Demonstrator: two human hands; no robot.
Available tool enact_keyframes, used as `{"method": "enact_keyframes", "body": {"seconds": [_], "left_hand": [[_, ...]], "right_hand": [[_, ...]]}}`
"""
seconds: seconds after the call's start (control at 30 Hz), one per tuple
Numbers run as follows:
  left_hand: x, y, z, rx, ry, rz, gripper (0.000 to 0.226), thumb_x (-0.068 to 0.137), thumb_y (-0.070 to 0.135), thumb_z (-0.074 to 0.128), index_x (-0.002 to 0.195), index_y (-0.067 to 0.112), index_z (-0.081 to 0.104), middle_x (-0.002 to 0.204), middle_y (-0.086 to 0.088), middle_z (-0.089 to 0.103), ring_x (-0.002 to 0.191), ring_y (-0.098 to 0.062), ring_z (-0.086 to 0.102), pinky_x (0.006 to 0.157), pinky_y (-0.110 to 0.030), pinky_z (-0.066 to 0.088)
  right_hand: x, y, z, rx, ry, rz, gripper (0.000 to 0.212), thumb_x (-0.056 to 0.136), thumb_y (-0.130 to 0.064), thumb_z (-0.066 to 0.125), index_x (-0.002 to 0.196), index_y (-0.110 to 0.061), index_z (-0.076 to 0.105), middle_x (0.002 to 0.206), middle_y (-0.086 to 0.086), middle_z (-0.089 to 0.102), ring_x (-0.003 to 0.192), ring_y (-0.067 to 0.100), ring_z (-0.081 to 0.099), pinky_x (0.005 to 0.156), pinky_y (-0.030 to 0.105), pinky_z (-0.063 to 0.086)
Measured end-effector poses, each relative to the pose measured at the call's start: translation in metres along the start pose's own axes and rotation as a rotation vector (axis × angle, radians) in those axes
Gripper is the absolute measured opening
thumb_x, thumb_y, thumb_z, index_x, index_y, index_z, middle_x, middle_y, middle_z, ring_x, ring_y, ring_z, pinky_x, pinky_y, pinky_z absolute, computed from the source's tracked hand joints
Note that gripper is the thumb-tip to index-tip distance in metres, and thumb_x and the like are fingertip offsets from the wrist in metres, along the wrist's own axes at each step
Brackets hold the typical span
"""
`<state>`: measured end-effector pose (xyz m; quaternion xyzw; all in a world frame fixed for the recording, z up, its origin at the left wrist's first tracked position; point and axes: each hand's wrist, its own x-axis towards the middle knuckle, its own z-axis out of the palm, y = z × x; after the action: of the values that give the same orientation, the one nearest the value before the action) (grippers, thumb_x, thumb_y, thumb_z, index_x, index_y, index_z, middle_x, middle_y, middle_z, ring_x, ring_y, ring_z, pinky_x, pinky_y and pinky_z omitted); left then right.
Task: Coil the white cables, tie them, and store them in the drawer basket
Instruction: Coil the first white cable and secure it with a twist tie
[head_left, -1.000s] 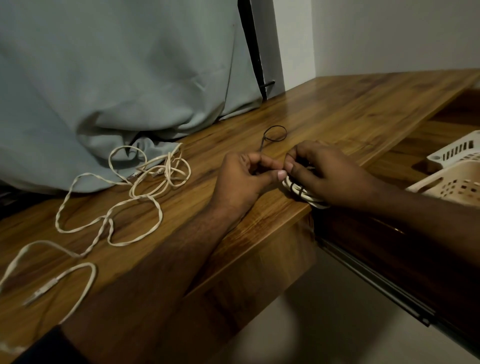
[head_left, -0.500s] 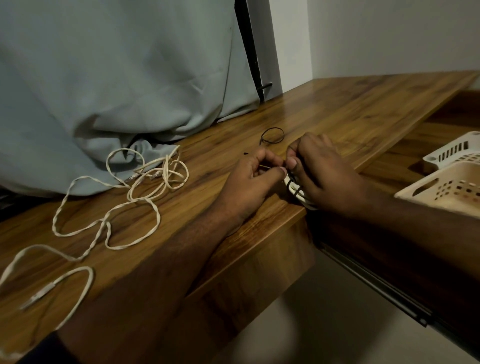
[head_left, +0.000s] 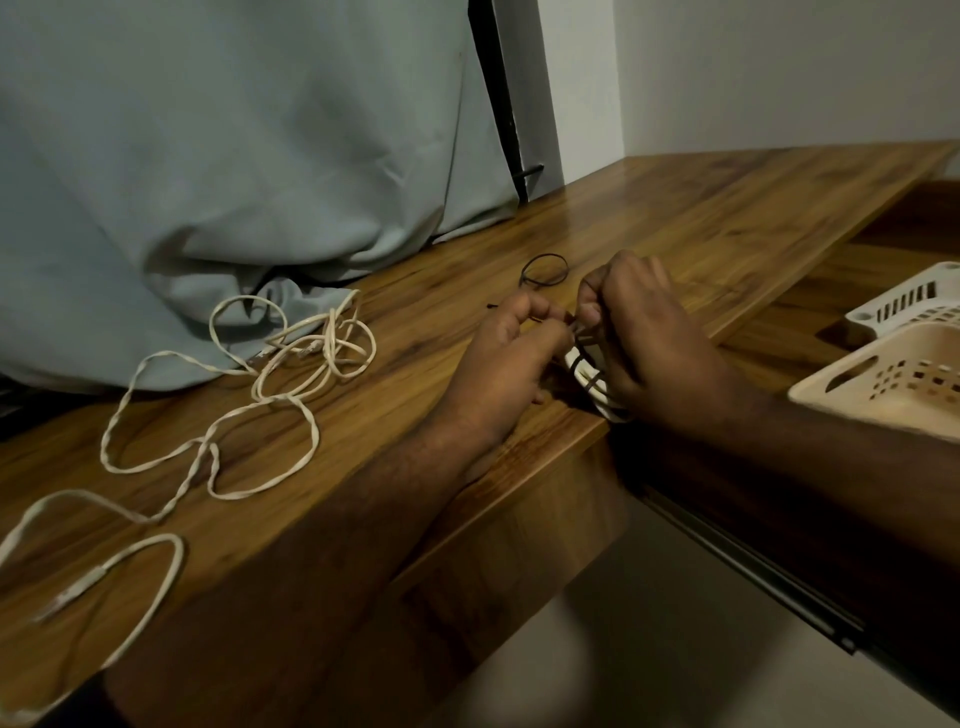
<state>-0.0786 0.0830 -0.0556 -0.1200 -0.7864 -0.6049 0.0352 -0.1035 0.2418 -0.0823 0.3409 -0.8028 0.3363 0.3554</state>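
A coiled white cable (head_left: 597, 387) lies at the front edge of the wooden desk (head_left: 701, 223), mostly hidden under my hands. A thin black tie (head_left: 584, 340) wraps around it. My left hand (head_left: 504, 374) pinches one end of the tie, and my right hand (head_left: 654, 338) pinches the other end right beside it. A second white cable (head_left: 270, 410) sprawls loose and tangled across the desk to the left. The cream drawer basket (head_left: 831, 384) sits at the right in the open drawer.
A spare black tie loop (head_left: 544, 270) lies on the desk just behind my hands. A grey curtain (head_left: 234, 156) hangs onto the desk's back left. A white slotted basket (head_left: 898, 306) stands behind the cream one. The drawer's metal rail (head_left: 753, 571) runs below right.
Both hands have drawn closer over the coil, fingertips now meeting on the black tie, which has been brought around the coil. The loose cable has not moved.
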Motion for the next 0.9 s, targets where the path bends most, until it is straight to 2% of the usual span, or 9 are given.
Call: {"method": "enact_keyframes", "body": {"seconds": [0.1, 0.23, 0.33, 0.43, 0.53, 0.6, 0.73, 0.83, 0.9], "left_hand": [[0.002, -0.001, -0.002, -0.092, -0.02, -0.052, 0.011, 0.081, 0.022, 0.061, 0.093, 0.023, 0.062, 0.079, 0.001, 0.068, 0.071, -0.017, 0.059, 0.054, -0.03, 0.041], [0.002, -0.002, -0.002, -0.154, -0.014, -0.036, 0.009, 0.092, 0.009, 0.059, 0.088, 0.018, 0.061, 0.081, -0.008, 0.071, 0.074, -0.026, 0.063, 0.055, -0.03, 0.046], [0.001, -0.003, -0.001, -0.166, 0.015, 0.028, 0.019, 0.093, 0.001, 0.06, 0.08, 0.015, 0.059, 0.073, -0.012, 0.065, 0.063, -0.023, 0.06, 0.055, -0.03, 0.047], [-0.001, -0.002, -0.001, -0.141, 0.045, 0.092, 0.019, 0.094, -0.003, 0.062, 0.081, 0.011, 0.06, 0.067, -0.014, 0.066, 0.054, -0.021, 0.059, 0.052, -0.029, 0.049], [-0.002, -0.002, 0.0, -0.127, 0.053, 0.123, 0.019, 0.094, -0.003, 0.063, 0.082, 0.011, 0.061, 0.062, -0.011, 0.067, 0.048, -0.018, 0.058, 0.052, -0.029, 0.049], [-0.004, 0.0, 0.0, -0.134, 0.044, 0.146, 0.02, 0.093, -0.003, 0.064, 0.081, 0.012, 0.063, 0.062, -0.013, 0.067, 0.049, -0.02, 0.058, 0.055, -0.03, 0.048], [-0.01, 0.003, 0.001, -0.155, 0.025, 0.298, 0.025, 0.094, -0.007, 0.061, 0.087, 0.016, 0.066, 0.068, -0.006, 0.073, 0.055, -0.015, 0.068, 0.057, -0.025, 0.052], [-0.015, 0.007, 0.002, -0.015, 0.083, 0.488, 0.02, 0.094, -0.004, 0.065, 0.1, 0.015, 0.066, 0.087, -0.005, 0.078, 0.077, -0.015, 0.075, 0.069, -0.027, 0.057], [-0.015, 0.007, -0.001, 0.146, 0.141, 0.625, 0.019, 0.091, -0.002, 0.068, 0.106, 0.009, 0.067, 0.099, -0.003, 0.075, 0.089, -0.015, 0.074, 0.076, -0.028, 0.058]], "right_hand": [[0.0, 0.0, 0.002, 0.022, 0.072, 0.023, 0.011, 0.088, -0.016, 0.036, 0.096, -0.016, 0.043, 0.098, 0.0, 0.041, 0.093, 0.021, 0.038, 0.078, 0.023, 0.026], [0.0, 0.002, 0.004, 0.047, 0.101, 0.085, 0.013, 0.096, -0.01, 0.041, 0.1, -0.004, 0.052, 0.097, 0.002, 0.045, 0.093, 0.023, 0.043, 0.078, 0.023, 0.029], [0.001, 0.003, 0.006, 0.04, 0.072, 0.061, 0.022, 0.103, -0.02, 0.04, 0.104, -0.004, 0.054, 0.099, 0.001, 0.046, 0.094, 0.022, 0.044, 0.079, 0.023, 0.03], [0.0, 0.002, 0.005, 0.043, 0.052, 0.034, 0.029, 0.105, -0.029, 0.036, 0.104, -0.006, 0.054, 0.099, -0.001, 0.047, 0.093, 0.018, 0.044, 0.08, 0.021, 0.031], [-0.002, 0.003, 0.002, 0.069, 0.049, 0.017, 0.025, 0.105, -0.03, 0.041, 0.107, -0.01, 0.057, 0.101, -0.007, 0.048, 0.093, 0.012, 0.042, 0.081, 0.013, 0.033], [-0.001, 0.002, -0.002, 0.066, 0.048, -0.022, 0.02, 0.103, -0.027, 0.047, 0.107, -0.012, 0.06, 0.1, -0.01, 0.047, 0.093, 0.012, 0.043, 0.082, 0.014, 0.033], [0.005, -0.007, -0.012, 0.055, 0.097, -0.056, 0.017, 0.099, -0.024, 0.051, 0.1, -0.012, 0.064, 0.097, -0.003, 0.05, 0.092, 0.018, 0.045, 0.079, 0.017, 0.032], [0.008, -0.017, -0.014, 0.031, 0.166, -0.057, 0.022, 0.098, -0.022, 0.048, 0.098, -0.004, 0.062, 0.095, 0.011, 0.054, 0.09, 0.023, 0.046, 0.074, 0.023, 0.031], [0.008, -0.021, -0.013, 0.014, 0.188, -0.05, 0.022, 0.098, -0.021, 0.048, 0.099, -0.003, 0.061, 0.096, 0.013, 0.054, 0.09, 0.023, 0.046, 0.075, 0.025, 0.031]]}}
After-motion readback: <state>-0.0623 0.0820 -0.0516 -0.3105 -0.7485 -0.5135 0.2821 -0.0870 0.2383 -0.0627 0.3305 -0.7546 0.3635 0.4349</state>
